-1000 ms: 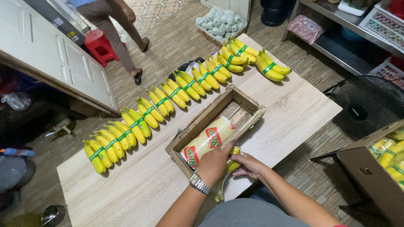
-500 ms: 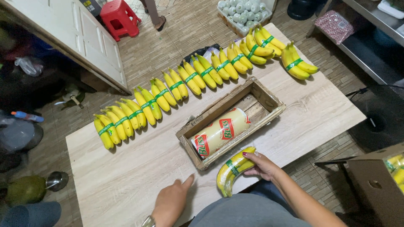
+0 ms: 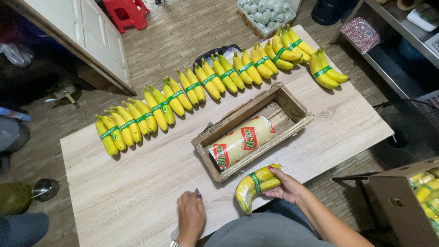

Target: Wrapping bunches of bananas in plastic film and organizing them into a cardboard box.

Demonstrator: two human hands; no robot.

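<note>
One long wooden surface [image 3: 137, 183] carries everything, and its near edge is where trouble could start: the right hand [image 3: 289, 187] holds a wrapped pair of bananas [image 3: 255, 185] just at that edge, close to the person's lap, so a loose grip would likely send the fruit to the floor rather than onto the wood. Its fingers [image 3: 273, 170] curl around the upper end of the bunch, closed on it, with film wrap showing under the palm.

Next in size, the wooden box [image 3: 292, 107] sits slantwise in the middle, a roll of cling film [image 3: 242, 142] lying inside it. Film trailing from the box toward the held bananas could, I judge, snag or drag the roll if pulled sideways.

Behind it, a row of green-banded bananas [image 3: 183, 98] runs along the far side; the last bunches lie near the far corner and a knock to the box might push them off.

Smallest, the left hand [image 3: 191, 216] rests flat on the wood, fingers loosely together over something small and dark I cannot identify; whether it grips it I cannot tell.
</note>
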